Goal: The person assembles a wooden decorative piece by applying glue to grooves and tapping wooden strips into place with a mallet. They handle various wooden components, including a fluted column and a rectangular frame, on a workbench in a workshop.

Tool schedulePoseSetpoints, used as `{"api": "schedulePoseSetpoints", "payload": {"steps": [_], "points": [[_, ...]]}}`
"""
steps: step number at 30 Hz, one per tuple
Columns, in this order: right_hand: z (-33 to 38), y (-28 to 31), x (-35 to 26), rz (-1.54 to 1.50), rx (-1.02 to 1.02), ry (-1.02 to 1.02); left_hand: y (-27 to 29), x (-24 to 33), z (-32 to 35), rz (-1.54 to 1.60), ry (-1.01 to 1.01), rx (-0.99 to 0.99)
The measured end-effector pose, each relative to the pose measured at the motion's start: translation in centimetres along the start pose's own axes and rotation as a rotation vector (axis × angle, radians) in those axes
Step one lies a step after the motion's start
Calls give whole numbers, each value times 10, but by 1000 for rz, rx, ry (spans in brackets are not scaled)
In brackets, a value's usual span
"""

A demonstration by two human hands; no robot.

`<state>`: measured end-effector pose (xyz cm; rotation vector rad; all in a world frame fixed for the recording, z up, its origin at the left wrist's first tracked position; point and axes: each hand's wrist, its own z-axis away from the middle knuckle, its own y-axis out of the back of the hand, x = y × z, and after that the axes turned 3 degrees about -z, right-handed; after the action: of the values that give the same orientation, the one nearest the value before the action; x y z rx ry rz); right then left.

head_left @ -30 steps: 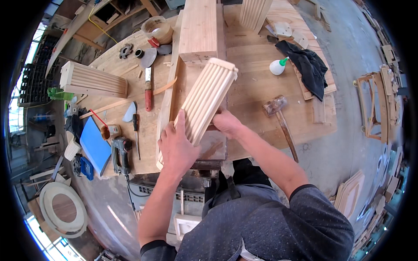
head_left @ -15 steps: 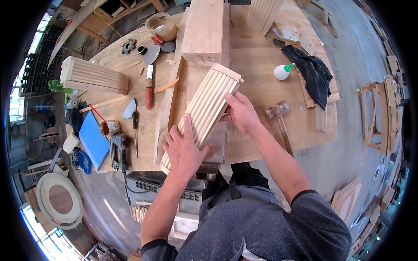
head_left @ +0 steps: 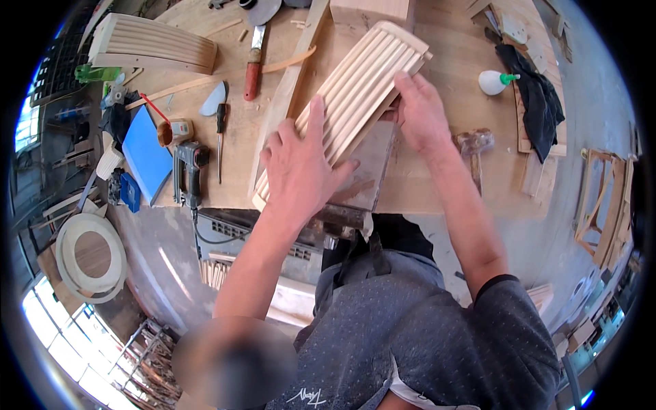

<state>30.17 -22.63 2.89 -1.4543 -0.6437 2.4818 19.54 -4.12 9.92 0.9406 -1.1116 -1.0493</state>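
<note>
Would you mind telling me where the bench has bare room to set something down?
Bare wood lies right of the right hand, between the mallet and the glue bottle. The left side is crowded: nail gun, screwdriver, blue pad, chisel. The fluted panel fills the middle.

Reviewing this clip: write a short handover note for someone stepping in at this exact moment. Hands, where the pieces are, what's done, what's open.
Left hand: flat, palm down on the near end of the fluted wooden panel.
Right hand: pressed against the panel's right edge, near its far end.
Panel: lies diagonally on the workbench, ribbed face up, near end over the bench edge.
Nearby: hammer right of it, nail gun and chisel to the left.
Done: panel down on the bench. Open: no tool in hand.
</note>
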Motion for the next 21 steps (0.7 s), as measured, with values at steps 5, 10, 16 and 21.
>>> {"api": "schedulePoseSetpoints", "payload": {"steps": [5,10,16,21], "points": [[-8,12,-5,32,19,18,-2,9,-12,-59,7,-68],[-2,6,-6,8,-8,52,1,0,-22,27,51,-192],[-1,2,-7,18,27,78,14,-8,-42,179,5,-312],[5,-3,-17,4,43,125,31,-7,-44,367,31,-337]]}}
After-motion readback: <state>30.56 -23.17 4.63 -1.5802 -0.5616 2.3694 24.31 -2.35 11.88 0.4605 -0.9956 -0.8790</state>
